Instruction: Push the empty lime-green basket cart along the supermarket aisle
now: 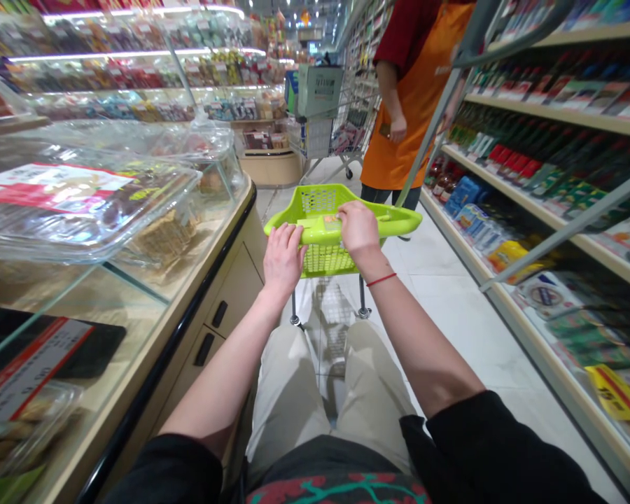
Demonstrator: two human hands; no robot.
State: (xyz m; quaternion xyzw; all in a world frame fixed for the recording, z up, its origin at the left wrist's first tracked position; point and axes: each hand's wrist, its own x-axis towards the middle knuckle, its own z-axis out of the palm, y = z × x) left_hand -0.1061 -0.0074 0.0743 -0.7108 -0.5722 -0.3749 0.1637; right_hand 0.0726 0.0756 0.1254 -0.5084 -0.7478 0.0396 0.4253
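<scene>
From here I see a supermarket aisle: a glass-topped counter [210,280] along the left, stocked shelves [535,112] along the right, pale floor tiles [451,308] between, and lit display cases [136,70] at upper left.

A lime-green plastic mesh-sided shopping basket [320,259] stands upright on a wheeled metal frame [362,297].

Glass display counter [110,294] left; stocked shelving [551,140] right; person in orange apron [414,105] ahead, beside wire shopping cart [351,133].
</scene>
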